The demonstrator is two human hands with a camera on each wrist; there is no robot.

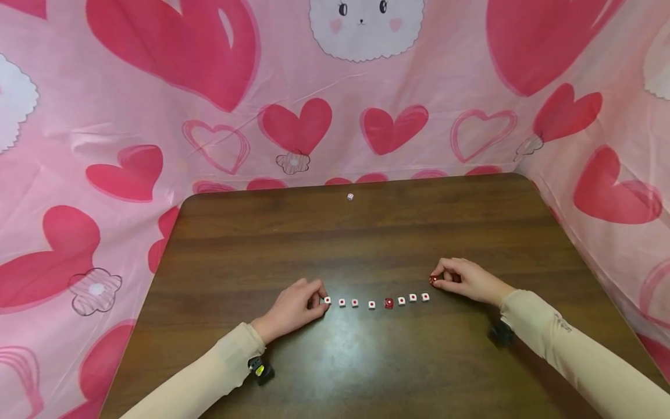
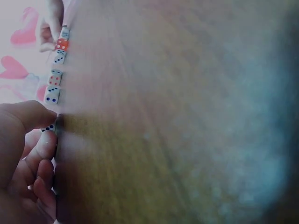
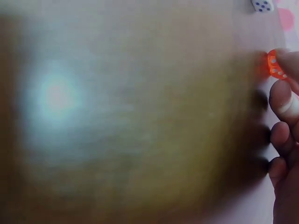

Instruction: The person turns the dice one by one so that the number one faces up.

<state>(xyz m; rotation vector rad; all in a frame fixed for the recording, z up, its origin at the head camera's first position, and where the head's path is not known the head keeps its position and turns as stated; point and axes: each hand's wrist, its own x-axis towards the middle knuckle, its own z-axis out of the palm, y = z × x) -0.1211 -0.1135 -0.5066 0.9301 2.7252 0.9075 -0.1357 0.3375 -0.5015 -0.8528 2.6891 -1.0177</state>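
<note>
A row of small dice runs across the middle of the wooden table, white ones such as this white die (image 1: 371, 305) and one red die (image 1: 389, 303) among them, red or white single spots facing up. At the row's left end my left hand (image 1: 293, 308) pinches a white die (image 2: 49, 127) between thumb and index finger. Just beyond the right end, my right hand (image 1: 468, 280) pinches a see-through red die (image 3: 275, 65) with white spots. That die sits slightly farther back than the row; whether it touches the table I cannot tell.
A lone white die (image 1: 350, 196) lies near the far edge of the wooden table (image 1: 272, 244). Pink cloth (image 1: 335, 87) with hearts hangs behind the table and at both sides. Each wrist carries a small black device, such as this left one (image 1: 260, 370).
</note>
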